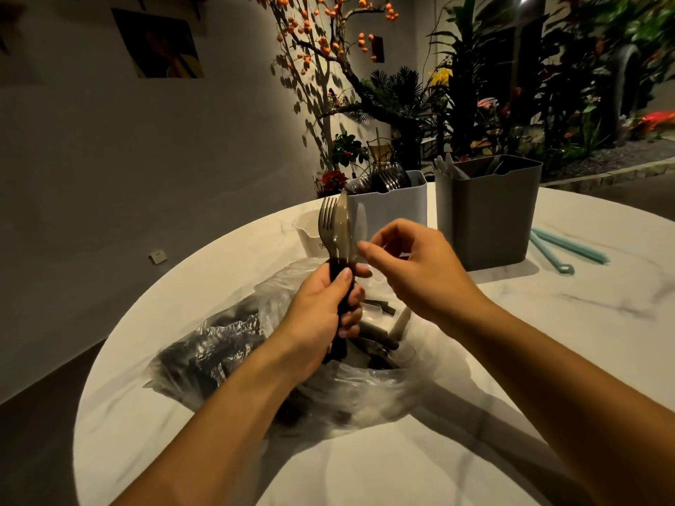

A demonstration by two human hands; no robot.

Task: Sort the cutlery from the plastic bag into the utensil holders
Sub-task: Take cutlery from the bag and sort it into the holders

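Left hand [321, 308] is fisted around the dark handles of a fork [327, 222] and 2 knives [347, 224], held upright above the plastic bag [226, 356]. Right hand [412, 264] comes in from the right, fingertips pinching the rightmost knife blade. The crinkly clear bag lies open on the near table [548, 359] with more cutlery inside. A white holder [391, 206] and a grey holder [485, 213] stand at the far side, both already holding utensils.
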